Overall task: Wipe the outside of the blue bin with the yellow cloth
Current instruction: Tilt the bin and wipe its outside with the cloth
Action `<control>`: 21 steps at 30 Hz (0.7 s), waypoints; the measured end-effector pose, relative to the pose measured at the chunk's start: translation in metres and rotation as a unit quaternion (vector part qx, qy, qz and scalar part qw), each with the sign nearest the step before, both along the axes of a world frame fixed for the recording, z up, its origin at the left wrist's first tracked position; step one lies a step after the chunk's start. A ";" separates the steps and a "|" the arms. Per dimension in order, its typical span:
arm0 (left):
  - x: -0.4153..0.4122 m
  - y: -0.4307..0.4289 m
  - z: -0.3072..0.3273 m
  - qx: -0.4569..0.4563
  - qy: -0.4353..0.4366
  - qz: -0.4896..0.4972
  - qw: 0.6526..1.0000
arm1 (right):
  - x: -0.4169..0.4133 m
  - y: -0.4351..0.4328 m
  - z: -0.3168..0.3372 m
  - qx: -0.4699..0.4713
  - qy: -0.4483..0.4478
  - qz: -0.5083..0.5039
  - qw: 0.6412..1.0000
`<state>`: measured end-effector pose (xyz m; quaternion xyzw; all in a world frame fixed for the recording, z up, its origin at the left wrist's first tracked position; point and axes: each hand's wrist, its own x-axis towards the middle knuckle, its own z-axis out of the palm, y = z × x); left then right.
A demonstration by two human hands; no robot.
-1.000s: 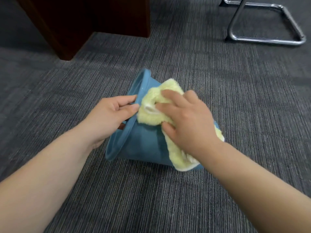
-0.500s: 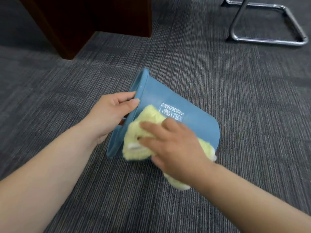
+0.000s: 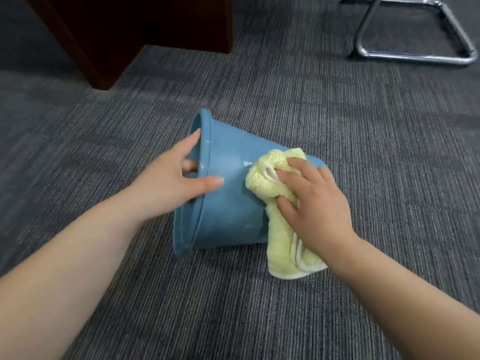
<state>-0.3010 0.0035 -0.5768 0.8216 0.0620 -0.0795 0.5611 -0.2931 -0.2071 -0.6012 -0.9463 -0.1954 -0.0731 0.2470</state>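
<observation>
The blue bin (image 3: 228,203) lies on its side on the grey carpet, its open mouth facing left. My left hand (image 3: 171,183) grips the bin's rim, fingers inside the mouth and thumb across the outer wall. My right hand (image 3: 314,203) presses the crumpled yellow cloth (image 3: 270,183) against the bin's outer wall near its base end. A loose end of the cloth hangs down to the carpet under my wrist. A white label on the bin is partly covered by the cloth.
A dark wooden desk panel (image 3: 135,29) stands at the back left. A chrome chair base (image 3: 415,48) rests on the carpet at the back right. Grey striped carpet (image 3: 233,307) surrounds the bin.
My right hand has swept the cloth from the bin's lower front side near the rim up and right to the base end. My left hand has shifted its grip on the rim.
</observation>
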 end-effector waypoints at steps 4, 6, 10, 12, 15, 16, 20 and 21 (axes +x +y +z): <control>-0.005 0.004 0.004 0.006 0.041 -0.043 0.998 | 0.003 -0.004 -0.008 -0.004 0.020 -0.023 1.000; -0.006 0.006 0.005 -0.016 0.039 -0.026 0.999 | 0.004 -0.006 -0.009 0.001 0.030 -0.033 0.999; -0.007 -0.001 0.008 -0.074 0.034 -0.010 0.997 | 0.008 -0.007 -0.007 0.021 0.033 -0.046 0.998; -0.005 -0.005 0.013 -0.086 0.015 0.010 0.996 | 0.008 -0.007 -0.003 0.035 0.021 -0.042 0.998; 0.002 -0.008 0.020 -0.093 -0.011 0.031 0.995 | 0.007 -0.005 0.003 0.056 0.011 -0.035 0.998; 0.003 -0.008 0.021 -0.096 -0.012 0.034 0.995 | 0.006 -0.004 0.003 0.056 0.009 -0.030 0.998; 0.004 -0.008 0.021 -0.111 -0.002 0.045 0.993 | 0.002 -0.002 0.004 0.043 0.012 -0.014 0.999; 0.005 -0.007 0.020 -0.115 0.000 0.049 0.992 | 0.002 -0.001 0.005 0.042 0.012 -0.010 0.999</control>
